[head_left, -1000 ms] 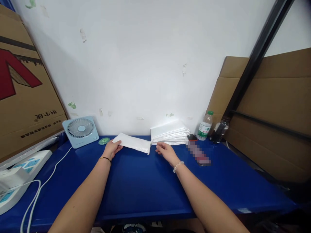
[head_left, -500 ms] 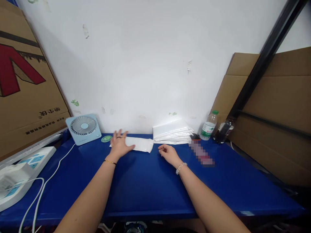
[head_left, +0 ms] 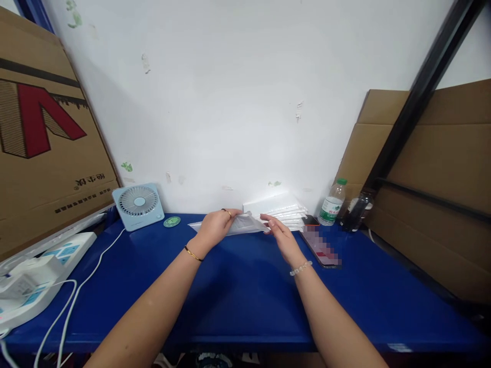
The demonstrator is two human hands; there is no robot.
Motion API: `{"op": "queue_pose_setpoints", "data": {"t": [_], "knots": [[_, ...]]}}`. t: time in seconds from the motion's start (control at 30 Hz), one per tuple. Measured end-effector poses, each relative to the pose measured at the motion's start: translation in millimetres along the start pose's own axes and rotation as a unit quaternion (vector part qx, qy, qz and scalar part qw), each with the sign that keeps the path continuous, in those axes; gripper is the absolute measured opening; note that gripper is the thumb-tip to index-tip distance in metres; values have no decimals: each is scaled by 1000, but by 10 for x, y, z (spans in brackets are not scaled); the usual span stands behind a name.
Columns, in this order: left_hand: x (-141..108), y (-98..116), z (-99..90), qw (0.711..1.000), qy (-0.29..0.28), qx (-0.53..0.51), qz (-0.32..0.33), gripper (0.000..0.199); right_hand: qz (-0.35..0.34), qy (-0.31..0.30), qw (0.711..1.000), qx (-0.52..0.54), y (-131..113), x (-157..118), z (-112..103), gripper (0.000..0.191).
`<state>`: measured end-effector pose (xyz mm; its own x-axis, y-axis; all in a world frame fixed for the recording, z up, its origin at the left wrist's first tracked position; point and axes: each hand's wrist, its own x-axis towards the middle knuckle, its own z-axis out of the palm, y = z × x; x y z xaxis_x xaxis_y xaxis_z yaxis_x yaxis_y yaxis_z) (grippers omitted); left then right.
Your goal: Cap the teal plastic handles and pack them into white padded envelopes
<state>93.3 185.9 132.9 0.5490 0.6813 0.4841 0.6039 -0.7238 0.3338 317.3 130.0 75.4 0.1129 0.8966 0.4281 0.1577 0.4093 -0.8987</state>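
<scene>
A flat white plastic packet [head_left: 245, 225] is between my two hands, close above the far part of the blue table. Its film looks translucent and wrinkled along the raised upper edge. My left hand [head_left: 218, 225] is closed on that edge near the middle, with fingers and thumb together. At the right end, my right hand [head_left: 280, 235] pinches the packet's corner between thumb and fingers. Part of the packet is hidden behind my left hand. Just behind it, against the wall, lies a stack of similar white packets [head_left: 276, 204].
A phone [head_left: 318, 245] lies right of my right hand. Farther right stand a green-capped water bottle [head_left: 332, 204] and a dark bottle [head_left: 356, 210]. Left are a blue fan [head_left: 138, 204], a green disc [head_left: 172, 222] and a white power strip [head_left: 72, 248] with cables. Cardboard boxes [head_left: 49, 189] flank the table [head_left: 245, 296].
My left hand has moved right and closed on the packet. My right hand has come to its right end and now grips it. The packet has been lifted and tilted up; the view has shifted slightly.
</scene>
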Motion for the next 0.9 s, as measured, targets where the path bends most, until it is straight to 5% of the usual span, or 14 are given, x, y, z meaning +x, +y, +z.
{"op": "queue_pose_setpoints", "data": {"t": [0.2, 0.43, 0.7, 0.9], "knots": [[98, 317, -47, 996, -25, -87, 12, 32, -7, -71, 997, 8, -75, -44, -25, 35], [68, 378, -33, 978, -13, -206, 9, 38, -101, 0, 988, -114, -75, -65, -15, 27], [15, 366, 0, 997, -49, -52, 17, 20, -123, -25, 981, -148, -59, -94, 39, 19], [-212, 236, -4, 995, -78, -51, 42, 21, -133, -86, 976, -149, -23, -145, 174, 16]]}}
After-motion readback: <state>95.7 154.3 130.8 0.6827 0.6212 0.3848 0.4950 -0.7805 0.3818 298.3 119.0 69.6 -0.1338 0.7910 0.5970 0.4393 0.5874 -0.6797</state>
